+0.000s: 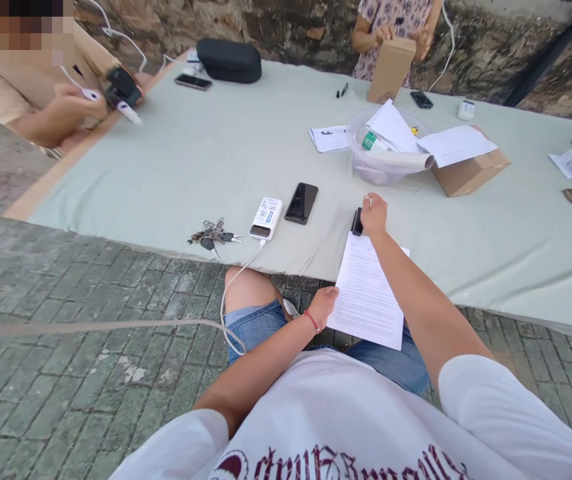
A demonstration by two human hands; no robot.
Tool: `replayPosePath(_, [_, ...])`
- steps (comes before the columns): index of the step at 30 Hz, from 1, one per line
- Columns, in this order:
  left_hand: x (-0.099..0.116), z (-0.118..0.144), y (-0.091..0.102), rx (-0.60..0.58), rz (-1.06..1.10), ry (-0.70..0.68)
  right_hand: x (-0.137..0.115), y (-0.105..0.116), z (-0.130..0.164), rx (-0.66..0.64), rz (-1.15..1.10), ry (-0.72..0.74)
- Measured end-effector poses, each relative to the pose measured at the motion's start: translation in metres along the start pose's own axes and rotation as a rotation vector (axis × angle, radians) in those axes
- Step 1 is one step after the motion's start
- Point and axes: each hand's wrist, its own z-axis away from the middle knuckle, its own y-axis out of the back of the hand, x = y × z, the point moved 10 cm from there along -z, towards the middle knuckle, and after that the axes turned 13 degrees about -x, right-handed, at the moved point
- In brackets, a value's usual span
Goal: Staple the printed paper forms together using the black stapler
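Printed sheets of paper (370,287) lie partly on the table's near edge and reach out over my lap. My left hand (324,307), with a red string at the wrist, pinches their left edge. At the far edge of the sheets sits a small black stapler (357,223), its jaw end over the paper. My right hand (375,213) is closed on the stapler from the right, hiding part of it. To the left are a black phone (301,203), a white power bank (266,219) with a cable, and a bunch of keys (212,235).
A clear plastic basin (381,175) of papers stands ahead, beside a cardboard box (471,172) topped with sheets. A black case (229,61) lies at the back left. Co-workers' hands show at the left, far side and right edge. A white cable (223,300) crosses my left knee.
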Motion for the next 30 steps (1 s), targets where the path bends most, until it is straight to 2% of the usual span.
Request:
replayPosePath(3, [-0.004, 0.008, 0.005, -0.005, 0.014, 0.012, 0.036, 0.045, 0.054, 0.178, -0.143, -0.012])
replayPosePath(6, [-0.008, 0.019, 0.012, -0.038, 0.037, 0.022, 0.089, 0.085, 0.134, 0.325, -0.235, -0.046])
replayPosePath(8, [-0.012, 0.026, 0.017, -0.059, 0.035, 0.03, 0.13, 0.099, 0.191, 0.399, -0.342, -0.12])
replayPosePath(10, [-0.015, 0.03, 0.022, -0.07, 0.036, 0.032, 0.166, 0.099, 0.241, 0.42, -0.44, -0.208])
replayPosePath(11, [-0.017, 0.031, 0.023, -0.076, 0.043, 0.028, 0.181, 0.091, 0.261, 0.389, -0.485, -0.266])
replayPosePath(14, [-0.021, 0.031, 0.024, -0.094, 0.065, 0.003, 0.203, 0.051, 0.303, 0.253, -0.707, -0.378])
replayPosePath(17, [-0.024, 0.031, 0.023, -0.103, 0.065, -0.007, 0.196, 0.006, 0.323, 0.115, -0.912, -0.42])
replayPosePath(21, [-0.027, 0.039, 0.027, -0.097, 0.06, 0.003, 0.161, -0.05, 0.328, -0.177, -1.132, -0.403])
replayPosePath(23, [-0.024, 0.047, 0.031, -0.101, 0.049, -0.003, 0.148, -0.069, 0.331, -0.296, -1.178, -0.424])
replayPosePath(26, [-0.017, 0.06, 0.036, -0.11, 0.048, -0.03, 0.134, -0.079, 0.33, -0.378, -1.187, -0.433])
replayPosePath(30, [-0.005, 0.072, 0.037, -0.132, 0.151, -0.059, 0.114, -0.071, 0.311, -0.401, -1.227, -0.368])
